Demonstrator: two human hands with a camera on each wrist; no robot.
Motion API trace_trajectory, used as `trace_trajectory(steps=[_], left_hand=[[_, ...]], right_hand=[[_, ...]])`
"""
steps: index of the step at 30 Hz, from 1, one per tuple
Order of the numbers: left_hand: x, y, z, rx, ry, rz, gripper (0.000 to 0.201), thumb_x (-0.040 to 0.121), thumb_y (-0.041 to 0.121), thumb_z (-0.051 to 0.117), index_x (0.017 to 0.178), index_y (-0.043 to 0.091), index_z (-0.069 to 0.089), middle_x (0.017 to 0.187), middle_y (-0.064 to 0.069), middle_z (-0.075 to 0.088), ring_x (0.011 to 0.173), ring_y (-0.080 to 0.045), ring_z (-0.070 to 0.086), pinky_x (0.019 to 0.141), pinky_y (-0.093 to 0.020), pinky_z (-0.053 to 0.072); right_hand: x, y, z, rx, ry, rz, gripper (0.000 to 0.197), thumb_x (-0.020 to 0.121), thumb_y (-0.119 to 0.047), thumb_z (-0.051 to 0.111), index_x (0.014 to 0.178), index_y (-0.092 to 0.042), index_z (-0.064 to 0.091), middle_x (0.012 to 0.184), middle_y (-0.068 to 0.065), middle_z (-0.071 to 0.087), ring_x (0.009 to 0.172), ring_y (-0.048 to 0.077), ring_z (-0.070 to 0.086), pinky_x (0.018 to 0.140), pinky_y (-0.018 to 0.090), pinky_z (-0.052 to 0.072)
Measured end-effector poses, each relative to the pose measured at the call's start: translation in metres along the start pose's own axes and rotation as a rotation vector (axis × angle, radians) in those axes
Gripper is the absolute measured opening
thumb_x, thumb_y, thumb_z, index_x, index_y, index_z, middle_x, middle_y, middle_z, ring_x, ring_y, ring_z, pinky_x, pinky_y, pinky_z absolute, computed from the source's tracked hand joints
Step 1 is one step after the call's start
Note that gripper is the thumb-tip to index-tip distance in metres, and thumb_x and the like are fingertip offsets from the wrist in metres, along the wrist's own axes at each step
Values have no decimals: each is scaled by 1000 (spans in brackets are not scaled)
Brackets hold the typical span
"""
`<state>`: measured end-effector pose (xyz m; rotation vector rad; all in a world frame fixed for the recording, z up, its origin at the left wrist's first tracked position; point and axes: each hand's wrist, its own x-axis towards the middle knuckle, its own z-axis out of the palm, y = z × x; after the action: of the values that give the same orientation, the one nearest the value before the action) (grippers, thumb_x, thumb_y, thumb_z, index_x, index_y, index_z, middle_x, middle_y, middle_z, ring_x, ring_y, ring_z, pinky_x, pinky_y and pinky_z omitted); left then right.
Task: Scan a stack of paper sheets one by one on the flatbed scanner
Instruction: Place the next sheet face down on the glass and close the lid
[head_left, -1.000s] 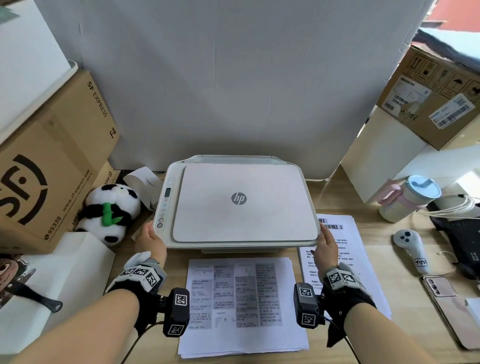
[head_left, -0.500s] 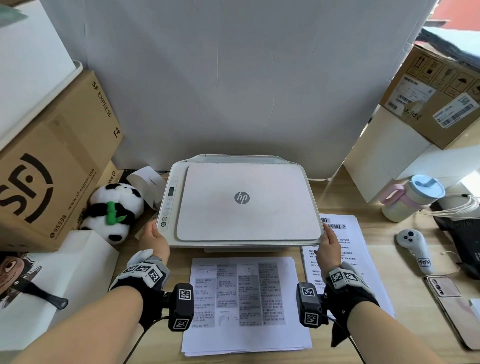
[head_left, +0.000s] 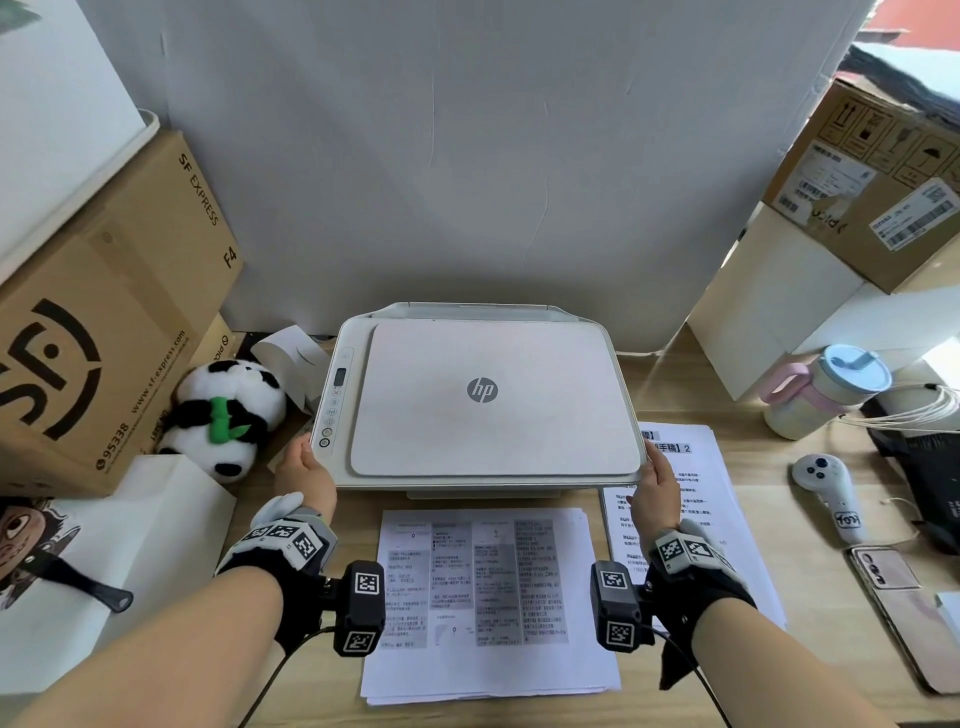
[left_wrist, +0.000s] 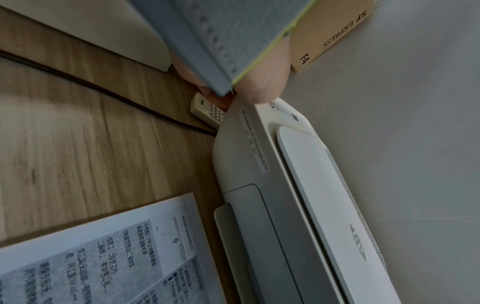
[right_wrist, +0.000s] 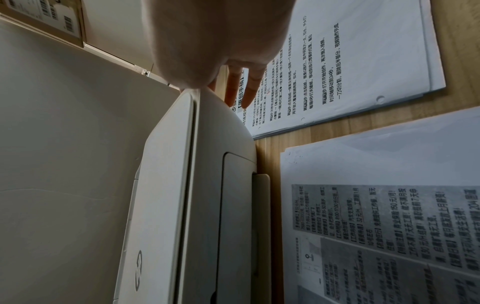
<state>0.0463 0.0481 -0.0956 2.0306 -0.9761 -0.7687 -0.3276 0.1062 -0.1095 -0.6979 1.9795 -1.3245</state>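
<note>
A white HP flatbed scanner sits on the wooden desk with its lid closed. My left hand holds its front left corner: the thumb lies on the control-panel corner and a finger curls down the side. My right hand is at the front right corner, its thumb at the lid's edge. Its fingers reach straight down beside the scanner's side. One stack of printed sheets lies in front of the scanner. A second stack of sheets lies to its right, partly under my right hand.
A panda plush and a cardboard box crowd the left. A small beige keypad device and a black cable lie by the left corner. A lidded cup, a controller and a phone sit right.
</note>
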Motion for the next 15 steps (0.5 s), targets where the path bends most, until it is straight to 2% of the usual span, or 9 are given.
trace_trajectory(steps=[3, 15], left_hand=[[-1, 1, 0, -8, 3, 2, 39, 103, 22, 26, 132, 11, 49, 132, -17, 54, 118, -37, 50, 96, -39, 39], [1, -2, 2, -18, 26, 26, 38, 103, 20, 27, 130, 8, 51, 129, -18, 55, 116, -38, 51, 95, -40, 40]], right_hand=[[0, 1, 1, -10, 3, -1, 38, 101, -13, 33, 134, -17, 49, 135, 4, 54, 125, 24, 48, 108, 45, 37], [-2, -1, 1, -4, 11, -1, 37, 101, -12, 33, 134, -14, 49, 135, 5, 54, 126, 24, 47, 109, 39, 36]])
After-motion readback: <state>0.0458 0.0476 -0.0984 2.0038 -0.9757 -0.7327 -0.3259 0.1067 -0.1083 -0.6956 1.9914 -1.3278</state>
